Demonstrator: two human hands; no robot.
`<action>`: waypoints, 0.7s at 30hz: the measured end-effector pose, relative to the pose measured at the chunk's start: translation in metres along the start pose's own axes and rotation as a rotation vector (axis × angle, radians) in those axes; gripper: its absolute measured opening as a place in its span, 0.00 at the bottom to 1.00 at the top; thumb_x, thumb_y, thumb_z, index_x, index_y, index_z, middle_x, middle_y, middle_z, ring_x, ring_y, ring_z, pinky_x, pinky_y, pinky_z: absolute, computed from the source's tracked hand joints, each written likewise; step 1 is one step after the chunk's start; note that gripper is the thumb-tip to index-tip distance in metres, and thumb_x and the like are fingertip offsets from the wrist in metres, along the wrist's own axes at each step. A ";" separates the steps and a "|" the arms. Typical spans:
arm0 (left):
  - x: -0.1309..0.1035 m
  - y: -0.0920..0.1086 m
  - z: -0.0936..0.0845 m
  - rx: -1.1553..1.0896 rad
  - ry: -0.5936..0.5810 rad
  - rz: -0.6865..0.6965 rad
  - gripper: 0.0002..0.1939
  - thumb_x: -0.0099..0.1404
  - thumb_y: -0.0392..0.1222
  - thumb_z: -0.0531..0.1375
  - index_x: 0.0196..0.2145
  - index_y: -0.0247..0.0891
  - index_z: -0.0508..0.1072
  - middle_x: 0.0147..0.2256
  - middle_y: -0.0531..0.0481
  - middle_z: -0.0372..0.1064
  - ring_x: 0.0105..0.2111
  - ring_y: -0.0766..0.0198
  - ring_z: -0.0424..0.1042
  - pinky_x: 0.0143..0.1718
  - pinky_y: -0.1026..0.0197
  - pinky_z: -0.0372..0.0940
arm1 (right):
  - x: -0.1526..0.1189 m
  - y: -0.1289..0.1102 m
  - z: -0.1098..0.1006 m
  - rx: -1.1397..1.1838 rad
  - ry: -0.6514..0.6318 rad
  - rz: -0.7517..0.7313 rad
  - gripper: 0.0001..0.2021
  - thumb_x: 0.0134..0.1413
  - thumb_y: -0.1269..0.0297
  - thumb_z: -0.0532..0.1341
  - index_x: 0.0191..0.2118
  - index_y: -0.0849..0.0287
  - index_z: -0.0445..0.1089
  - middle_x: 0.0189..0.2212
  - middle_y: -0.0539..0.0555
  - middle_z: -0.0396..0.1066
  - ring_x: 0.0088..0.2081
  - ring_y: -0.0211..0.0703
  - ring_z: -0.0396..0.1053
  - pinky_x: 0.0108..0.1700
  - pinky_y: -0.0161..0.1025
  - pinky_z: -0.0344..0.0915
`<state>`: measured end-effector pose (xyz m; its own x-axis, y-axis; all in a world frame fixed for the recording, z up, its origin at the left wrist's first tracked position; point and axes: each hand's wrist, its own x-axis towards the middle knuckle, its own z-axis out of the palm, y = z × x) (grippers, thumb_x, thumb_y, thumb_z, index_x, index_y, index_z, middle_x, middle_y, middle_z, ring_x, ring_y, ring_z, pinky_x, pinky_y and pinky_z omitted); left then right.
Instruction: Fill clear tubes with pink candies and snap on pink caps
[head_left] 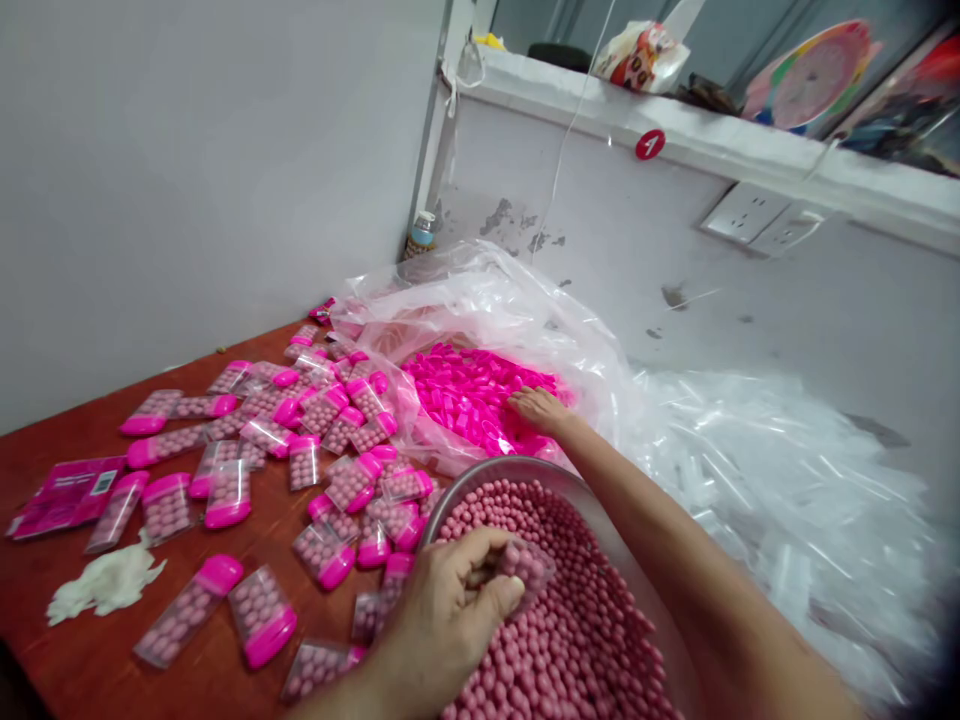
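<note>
My left hand [457, 600] is closed around a small clear plastic container [531, 568] filled with pink balls, just over the metal bowl. The round bowl [469, 480] holds a deep heap of pink balls [555, 650]. My right hand [538, 408] reaches across the bowl into a large clear plastic bag [577, 330]. Its fingers rest, stretched out, among bright pink caps [457, 395] in that bag; the fingertips are partly hidden. Left of the bowl lie many filled containers with pink caps [262, 615], scattered on the table.
The reddish-brown table [289, 545] meets a wall at its back. A pink packet [69, 495] and a white crumpled scrap [109, 580] lie at the left. On the right is a pile of clear plastic pieces [787, 480]. A ledge [720, 145] with assorted items runs above.
</note>
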<state>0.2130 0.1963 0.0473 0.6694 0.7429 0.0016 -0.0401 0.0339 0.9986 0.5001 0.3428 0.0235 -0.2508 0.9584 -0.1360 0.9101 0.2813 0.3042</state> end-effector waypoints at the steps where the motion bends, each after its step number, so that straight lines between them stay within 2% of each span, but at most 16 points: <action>1: 0.000 -0.001 0.000 -0.009 0.006 0.000 0.12 0.58 0.35 0.55 0.41 0.39 0.70 0.36 0.50 0.72 0.36 0.62 0.69 0.38 0.64 0.62 | -0.005 0.002 -0.002 0.028 0.017 0.006 0.08 0.55 0.66 0.56 0.37 0.64 0.68 0.34 0.57 0.71 0.37 0.43 0.68 0.40 0.39 0.62; 4: 0.000 -0.004 0.002 -0.053 0.031 0.017 0.11 0.59 0.36 0.55 0.40 0.38 0.70 0.33 0.50 0.71 0.35 0.62 0.69 0.35 0.65 0.64 | -0.028 0.004 -0.010 0.143 0.115 0.072 0.08 0.54 0.66 0.55 0.38 0.64 0.67 0.30 0.58 0.72 0.32 0.43 0.69 0.34 0.35 0.62; 7: -0.001 -0.008 0.003 -0.122 0.068 0.041 0.12 0.60 0.38 0.55 0.42 0.37 0.69 0.34 0.49 0.71 0.36 0.61 0.69 0.36 0.64 0.64 | -0.063 -0.006 -0.027 0.222 0.239 0.133 0.11 0.55 0.68 0.53 0.43 0.64 0.64 0.35 0.58 0.71 0.36 0.43 0.68 0.37 0.36 0.62; 9: -0.001 -0.009 0.004 -0.187 0.084 0.042 0.14 0.61 0.40 0.55 0.44 0.37 0.68 0.38 0.47 0.70 0.38 0.61 0.69 0.39 0.63 0.65 | -0.089 -0.022 -0.044 0.294 0.308 0.111 0.11 0.55 0.68 0.52 0.44 0.62 0.63 0.38 0.58 0.69 0.38 0.42 0.67 0.40 0.37 0.62; 11: 0.000 -0.009 0.005 -0.239 0.105 0.051 0.15 0.61 0.41 0.54 0.47 0.37 0.66 0.43 0.46 0.68 0.42 0.60 0.68 0.42 0.61 0.64 | -0.115 -0.044 -0.062 0.445 0.346 0.015 0.10 0.55 0.67 0.53 0.43 0.60 0.64 0.37 0.57 0.68 0.37 0.42 0.67 0.39 0.37 0.62; 14: 0.002 -0.009 0.006 -0.232 0.118 0.088 0.15 0.61 0.39 0.54 0.47 0.37 0.66 0.47 0.46 0.66 0.45 0.60 0.66 0.44 0.61 0.63 | -0.145 -0.081 -0.083 0.747 0.330 -0.105 0.09 0.54 0.64 0.56 0.40 0.59 0.66 0.33 0.55 0.68 0.34 0.41 0.66 0.37 0.37 0.63; 16: 0.003 -0.009 0.006 -0.170 0.102 0.116 0.14 0.61 0.37 0.53 0.45 0.37 0.67 0.44 0.47 0.68 0.43 0.61 0.68 0.43 0.61 0.63 | -0.157 -0.101 -0.087 0.933 0.356 -0.093 0.09 0.53 0.62 0.58 0.40 0.58 0.67 0.33 0.53 0.68 0.35 0.41 0.66 0.38 0.37 0.63; 18: 0.003 -0.008 0.006 -0.072 0.101 0.147 0.13 0.61 0.36 0.53 0.44 0.37 0.68 0.41 0.48 0.70 0.40 0.61 0.69 0.41 0.62 0.63 | -0.164 -0.115 -0.084 1.088 0.423 -0.064 0.09 0.52 0.61 0.59 0.39 0.57 0.67 0.37 0.54 0.68 0.39 0.42 0.65 0.42 0.38 0.62; 21: 0.001 -0.006 0.006 0.105 0.145 0.193 0.14 0.60 0.35 0.54 0.44 0.37 0.70 0.41 0.49 0.71 0.42 0.61 0.69 0.44 0.61 0.62 | -0.170 -0.126 -0.080 1.177 0.512 0.014 0.08 0.55 0.61 0.57 0.40 0.57 0.66 0.39 0.54 0.67 0.41 0.43 0.65 0.43 0.38 0.63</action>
<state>0.2186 0.1925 0.0412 0.5428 0.8174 0.1929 -0.0745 -0.1819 0.9805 0.4018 0.1486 0.0841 -0.0974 0.9436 0.3163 0.5894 0.3108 -0.7457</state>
